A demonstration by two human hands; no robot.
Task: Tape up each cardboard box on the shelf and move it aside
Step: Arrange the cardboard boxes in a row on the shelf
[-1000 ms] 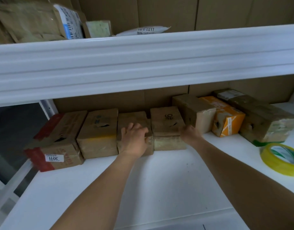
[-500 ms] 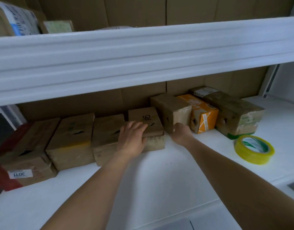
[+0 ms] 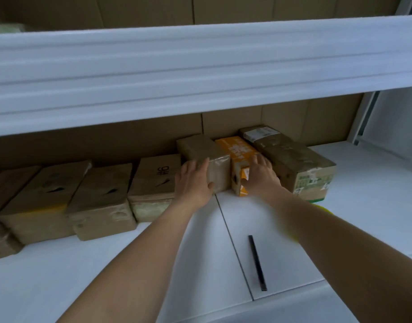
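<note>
White lower shelf board (image 3: 340,229) with a seam across it; white upper shelf edge (image 3: 200,73) above. Brown cardboard back panel (image 3: 107,141) (vertical joints visible). White upright (image 3: 361,117) at right. Dim, even light.

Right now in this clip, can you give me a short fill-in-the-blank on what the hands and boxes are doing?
1. The left hand rests on a plain ____ box.
2. The right hand touches the ____ box.
3. The box marked "9H" sits to the ____ of the left hand.
4. A thin ____ bar lies on the shelf between the forearms.

Missing: brown; orange; left; black
</note>
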